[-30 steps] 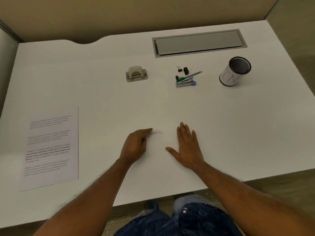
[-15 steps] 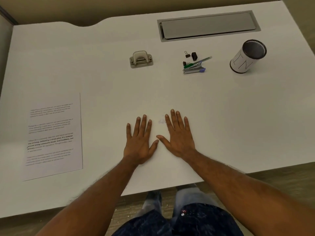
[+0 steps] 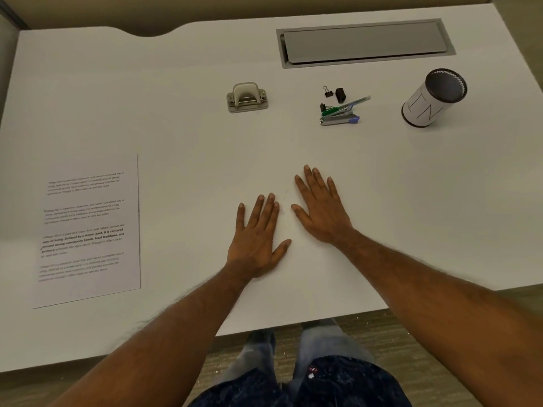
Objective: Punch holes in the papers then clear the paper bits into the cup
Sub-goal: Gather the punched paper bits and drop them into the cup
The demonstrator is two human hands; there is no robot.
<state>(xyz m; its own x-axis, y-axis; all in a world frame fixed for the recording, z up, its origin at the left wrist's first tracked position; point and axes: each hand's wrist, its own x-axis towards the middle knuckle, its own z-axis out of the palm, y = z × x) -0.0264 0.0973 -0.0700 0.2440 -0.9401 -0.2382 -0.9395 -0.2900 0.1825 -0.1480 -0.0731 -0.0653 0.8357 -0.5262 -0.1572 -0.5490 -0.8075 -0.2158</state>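
both my hands lie flat on the white desk [image 3: 182, 136], palms down, fingers spread, gripping nothing. a second ago my left hand [image 3: 258, 239] was curled with fingertips pinched at the paper bits [image 3: 282, 204]; it has since opened, and my right hand [image 3: 321, 208] has slid closer. the faint bits now sit in the narrow gap between the two hands. i judge this as herding the bits into a pile. the cup [image 3: 432, 96], marked "in", stands well apart at far right; the hole punch [image 3: 247, 97] rests idle, and the printed paper [image 3: 88, 230] lies at left.
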